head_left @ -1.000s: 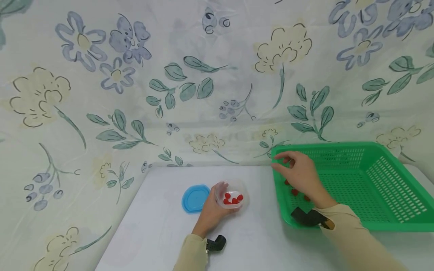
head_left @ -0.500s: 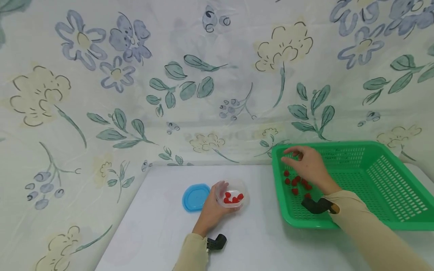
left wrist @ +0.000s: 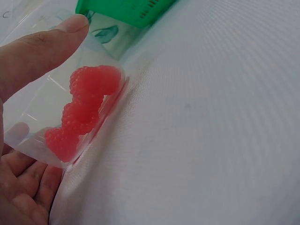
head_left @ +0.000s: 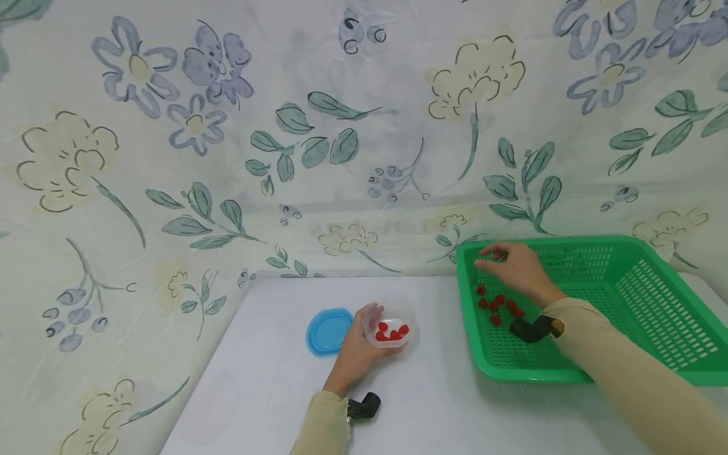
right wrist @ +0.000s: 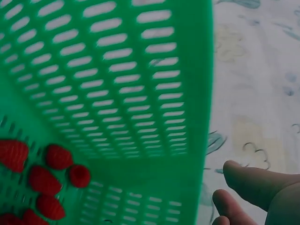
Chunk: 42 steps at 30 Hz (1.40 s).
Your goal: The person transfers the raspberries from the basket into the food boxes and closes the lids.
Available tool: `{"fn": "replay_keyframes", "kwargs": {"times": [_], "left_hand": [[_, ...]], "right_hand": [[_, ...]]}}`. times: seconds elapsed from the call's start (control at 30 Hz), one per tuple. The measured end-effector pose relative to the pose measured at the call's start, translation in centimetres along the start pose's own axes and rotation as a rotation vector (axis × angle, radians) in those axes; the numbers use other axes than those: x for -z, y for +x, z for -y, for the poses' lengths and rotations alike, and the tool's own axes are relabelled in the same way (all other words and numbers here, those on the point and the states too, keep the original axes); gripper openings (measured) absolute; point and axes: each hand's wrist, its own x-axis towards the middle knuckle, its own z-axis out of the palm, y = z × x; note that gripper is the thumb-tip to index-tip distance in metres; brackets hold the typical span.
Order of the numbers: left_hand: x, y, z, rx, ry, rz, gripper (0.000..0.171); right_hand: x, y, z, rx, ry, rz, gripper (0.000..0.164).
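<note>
My left hand (head_left: 359, 347) grips a small clear plastic tub (head_left: 398, 311) on the table, thumb on one side and fingers round the other. Several red raspberries (left wrist: 77, 115) lie in the bottom of the tub. Beside it, to the left, is a blue lid (head_left: 328, 332) lying flat. Over the left end of a green basket (head_left: 474, 354) hovers my right hand (head_left: 519, 270). Its thumb and fingers are loosely bent and apart, with nothing visible between them. Below it, more raspberries (right wrist: 43, 180) rest on the basket floor; the right wrist partly covers that area.
The basket has slotted, sloping walls (right wrist: 108, 70) and a raised rim. A floral sheet (head_left: 341, 189) hangs behind the white table (head_left: 250, 379). Black wrist cameras (head_left: 364, 407) sit on both forearms.
My right hand has shifted right and slightly farther from me, uncovering raspberries in the basket. The left hand and tub stay in place.
</note>
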Motion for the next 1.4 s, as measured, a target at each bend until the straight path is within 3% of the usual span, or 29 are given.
{"fn": "replay_keyframes", "kwargs": {"times": [0.17,0.5,0.73,1.0,1.4], "left_hand": [[0.0,0.0,0.1,0.010,-0.017,0.003,0.096],[-0.3,-0.2,0.2,0.007,-0.010,0.010,0.095],[-0.2,-0.1,0.3,0.003,-0.006,0.011,0.094],[-0.1,-0.1,0.1,-0.001,0.001,-0.001,0.095],[-0.1,0.0,0.2,-0.001,0.020,-0.007,0.095]], "right_hand": [[0.0,0.6,-1.1,-0.016,0.010,0.043,0.045],[0.7,0.8,-2.9,-0.161,0.114,0.183,0.053],[0.3,1.0,-3.7,-0.212,0.086,0.253,0.049],[-1.1,0.9,-4.1,-0.192,-0.001,0.274,0.042],[-2.7,0.7,-4.7,-0.185,0.016,0.227,0.042]]}}
